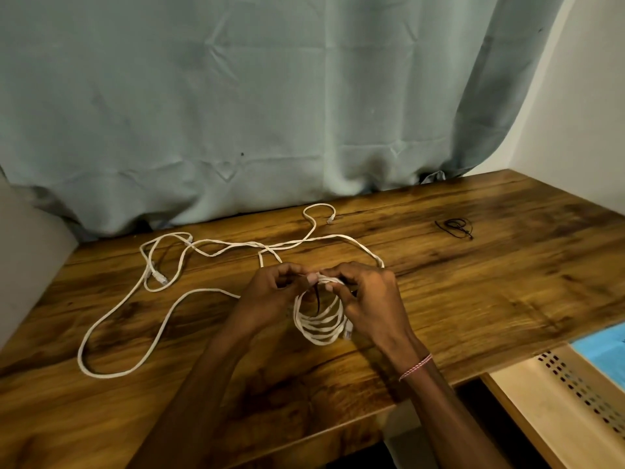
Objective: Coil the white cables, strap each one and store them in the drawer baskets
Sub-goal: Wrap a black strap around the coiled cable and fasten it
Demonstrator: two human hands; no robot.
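Observation:
A coiled white cable [318,328] hangs over the middle of the wooden table [473,286]. My right hand [368,296] pinches the top of the coil. My left hand [270,292] pinches a thin dark strap [317,301] at the same spot; the strap's end dangles through the coil. More white cable [135,333] lies loose in wide loops on the left half of the table, with plug ends near the left [159,277] and at the back [330,220].
A small bundle of dark straps [456,226] lies on the table at the back right. A pale perforated basket [568,394] with a blue item [602,346] sits in an open drawer at the lower right. A grey-green curtain [270,113] hangs behind the table.

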